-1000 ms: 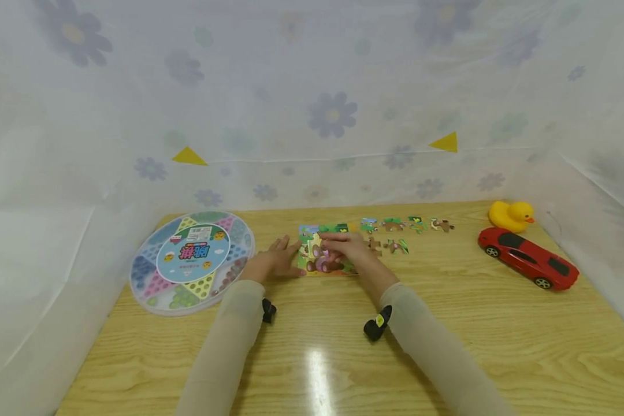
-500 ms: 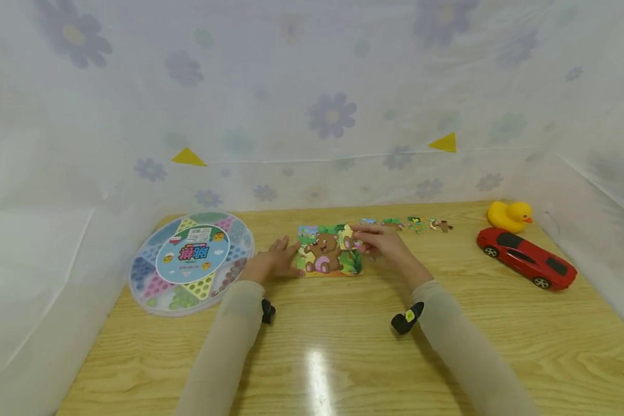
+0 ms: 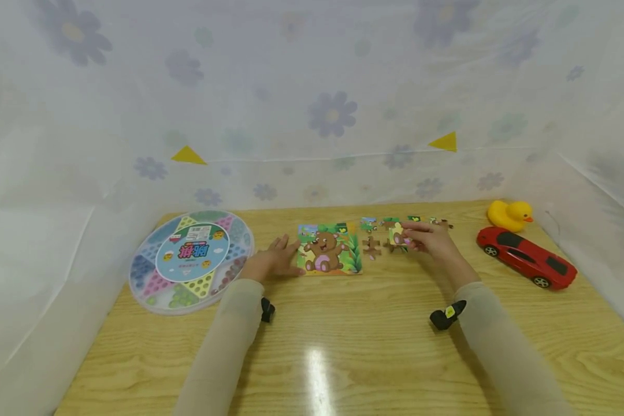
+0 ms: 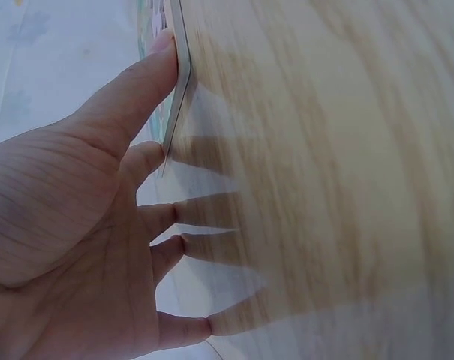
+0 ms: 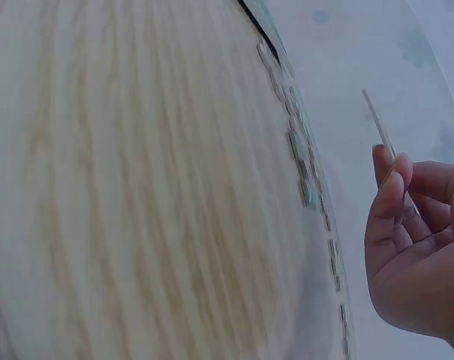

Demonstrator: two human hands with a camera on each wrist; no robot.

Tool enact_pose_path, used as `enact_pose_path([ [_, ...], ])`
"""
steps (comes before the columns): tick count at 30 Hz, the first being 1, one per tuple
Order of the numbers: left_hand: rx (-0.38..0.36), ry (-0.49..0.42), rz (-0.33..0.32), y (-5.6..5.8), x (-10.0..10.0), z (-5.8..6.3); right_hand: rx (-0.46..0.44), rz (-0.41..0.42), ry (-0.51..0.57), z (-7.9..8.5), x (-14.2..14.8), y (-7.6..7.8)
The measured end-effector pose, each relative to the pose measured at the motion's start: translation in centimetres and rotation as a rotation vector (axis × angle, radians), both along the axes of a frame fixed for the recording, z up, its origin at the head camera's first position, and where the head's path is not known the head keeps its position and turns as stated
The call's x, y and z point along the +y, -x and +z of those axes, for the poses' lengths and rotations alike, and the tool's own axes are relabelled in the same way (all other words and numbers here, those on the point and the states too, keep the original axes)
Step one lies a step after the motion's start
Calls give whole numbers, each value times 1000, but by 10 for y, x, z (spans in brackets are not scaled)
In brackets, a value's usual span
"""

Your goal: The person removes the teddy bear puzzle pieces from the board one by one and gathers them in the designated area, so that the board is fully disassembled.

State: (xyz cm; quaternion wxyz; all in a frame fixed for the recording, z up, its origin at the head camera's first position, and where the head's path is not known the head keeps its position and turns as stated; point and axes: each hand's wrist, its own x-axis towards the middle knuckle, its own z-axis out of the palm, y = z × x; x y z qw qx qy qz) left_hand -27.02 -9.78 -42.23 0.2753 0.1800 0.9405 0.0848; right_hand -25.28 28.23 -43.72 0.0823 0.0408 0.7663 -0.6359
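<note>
A picture board with a brown bear (image 3: 323, 245) lies flat on the wooden table in the head view. Against its left edge rests my left hand (image 3: 277, 261); in the left wrist view the thumb (image 4: 129, 94) lies over the board's rim and the other fingers spread on the tabletop. Right of the board, my right hand (image 3: 434, 241) pinches a jigsaw piece (image 3: 396, 236) with yellow and bear-brown print. The right wrist view shows that piece edge-on (image 5: 378, 120) between thumb and fingers, raised above the table. Beneath it, another loose jigsaw piece is partly covered.
Several loose jigsaw pieces lie in rows right of the board, among them a brown one (image 3: 371, 247). A round Chinese checkers set (image 3: 192, 263) is at the left. A yellow rubber duck (image 3: 508, 216) and red toy car (image 3: 527, 258) stand at the right. White sheeting (image 3: 270, 115) surrounds the table.
My right hand has carried the jigsaw piece from over the bear board rightward to above the loose pieces, uncovering the board's picture. The left hand has stayed in place.
</note>
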Motion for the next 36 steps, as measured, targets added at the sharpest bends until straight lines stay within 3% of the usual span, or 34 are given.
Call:
enact_pose_path([
  [6, 0, 0, 6, 0, 0, 1, -2, -40, -39, -6, 28, -3],
  [11, 1, -3, 7, 0, 0, 1, -22, -90, 32, -14, 42, -4],
  [16, -7, -6, 3, 0, 0, 0, -58, -121, 66, -16, 48, -5],
  [25, -6, -8, -7, 0, 0, 0, -93, -129, -1, -18, 51, -5],
  [31, -13, -3, -2, 1, 0, 0, -94, -187, -69, -18, 50, -6],
  [36, -14, 1, 0, 1, 0, 0, -60, -190, 20, -17, 50, -10],
])
